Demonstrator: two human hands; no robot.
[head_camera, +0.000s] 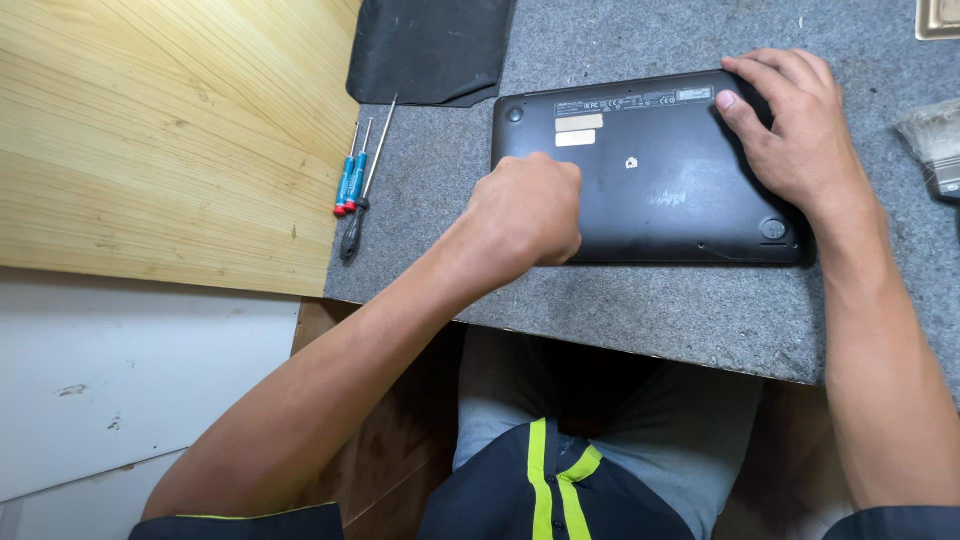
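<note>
A black laptop (660, 180) lies bottom side up on a grey felt-covered worktop (620, 310). My left hand (527, 212) is closed in a fist over the laptop's near left corner; whether it grips a tool is hidden. My right hand (790, 125) rests flat on the laptop's far right corner, fingers spread, pressing it down. The underside shows pale stickers and round rubber feet.
Three screwdrivers (355, 190), two with blue handles and one black, lie on the worktop left of the laptop. A black cloth pouch (430, 50) sits at the back. A wooden board (170, 130) lies on the left. A brush (935, 145) shows at the right edge.
</note>
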